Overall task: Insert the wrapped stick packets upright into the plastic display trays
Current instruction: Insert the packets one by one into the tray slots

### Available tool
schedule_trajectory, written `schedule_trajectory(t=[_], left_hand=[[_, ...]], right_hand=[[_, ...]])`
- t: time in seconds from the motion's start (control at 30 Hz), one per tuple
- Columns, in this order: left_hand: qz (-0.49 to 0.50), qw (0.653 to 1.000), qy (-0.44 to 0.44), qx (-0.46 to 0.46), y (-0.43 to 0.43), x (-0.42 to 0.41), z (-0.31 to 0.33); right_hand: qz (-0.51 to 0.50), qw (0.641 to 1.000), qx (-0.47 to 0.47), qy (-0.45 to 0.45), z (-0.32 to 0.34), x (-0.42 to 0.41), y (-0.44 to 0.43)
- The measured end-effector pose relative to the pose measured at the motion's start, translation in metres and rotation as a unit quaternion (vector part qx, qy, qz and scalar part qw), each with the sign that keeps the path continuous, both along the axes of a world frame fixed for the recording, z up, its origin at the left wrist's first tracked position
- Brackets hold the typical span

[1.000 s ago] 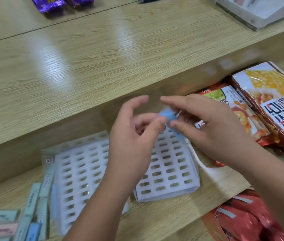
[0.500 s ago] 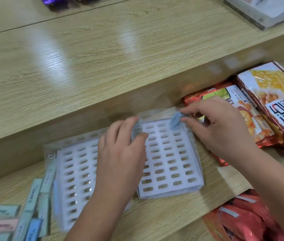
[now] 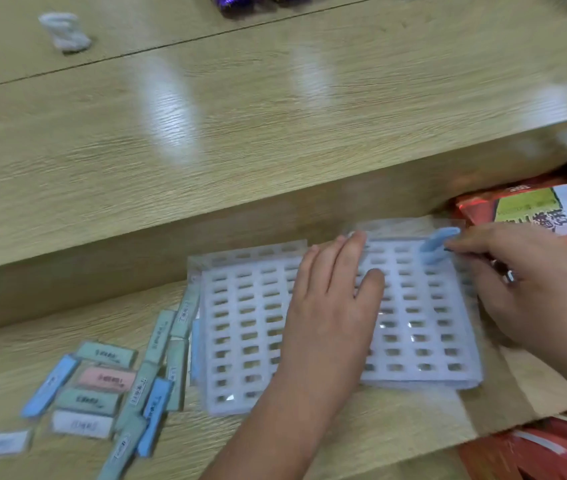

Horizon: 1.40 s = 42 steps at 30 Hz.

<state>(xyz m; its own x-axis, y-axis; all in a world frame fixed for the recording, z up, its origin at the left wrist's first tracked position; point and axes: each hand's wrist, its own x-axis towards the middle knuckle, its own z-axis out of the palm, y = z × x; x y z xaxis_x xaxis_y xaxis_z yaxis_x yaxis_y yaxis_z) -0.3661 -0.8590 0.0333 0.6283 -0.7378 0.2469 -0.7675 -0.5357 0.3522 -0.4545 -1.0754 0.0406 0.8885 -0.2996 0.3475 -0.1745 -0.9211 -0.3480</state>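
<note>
Left hand [image 3: 331,308] flat on the white slotted trays [image 3: 421,341] — right hand [image 3: 526,289] with a tilted blue packet [image 3: 435,247]

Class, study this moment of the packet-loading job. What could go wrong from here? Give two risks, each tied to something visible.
1. The blue packet, pinched by the right hand, leans over a far slot of the right tray; pushed in tilted, it may crumple or jam.
2. Only the left hand, lying flat, steadies that tray; a hard push could slide it.
</note>
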Motion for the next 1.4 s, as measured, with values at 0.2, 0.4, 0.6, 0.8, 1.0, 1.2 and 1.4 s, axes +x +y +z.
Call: schedule_trajectory(t=[0.2, 0.4, 0.6, 0.8, 1.0, 1.2, 1.4], left_hand=[[0.069, 0.997, 0.018, -0.006, 0.004, -0.008, -0.006], [0.097, 0.989, 0.093, -0.066, -0.012, -0.013, -0.011], [0.1, 0.98, 0.137, -0.101, -0.001, -0.012, 0.011], [0.207, 0.963, 0.062, -0.163, 0.143, 0.0, 0.021], [0.267, 0.962, 0.033, -0.046, 0.276, -0.007, -0.03], [0.229, 0.972, 0.062, -0.001, 0.299, -0.011, -0.047], [0.234, 0.971, 0.047, -0.035, 0.313, -0.012, -0.053]], right_hand=[[-0.024, 0.999, -0.034, 0.023, 0.009, 0.007, 0.004], [-0.061, 0.998, 0.014, 0.01, 0.007, 0.012, 0.019], [-0.101, 0.992, 0.077, -0.021, 0.034, 0.013, 0.066], [0.053, 0.986, 0.157, -0.025, 0.034, 0.016, 0.225], [0.092, 0.983, 0.132, 0.094, -0.01, 0.029, 0.34], [0.028, 0.986, 0.047, 0.159, -0.036, 0.035, 0.357], [-0.01, 0.988, 0.029, 0.15, -0.042, 0.037, 0.366]])
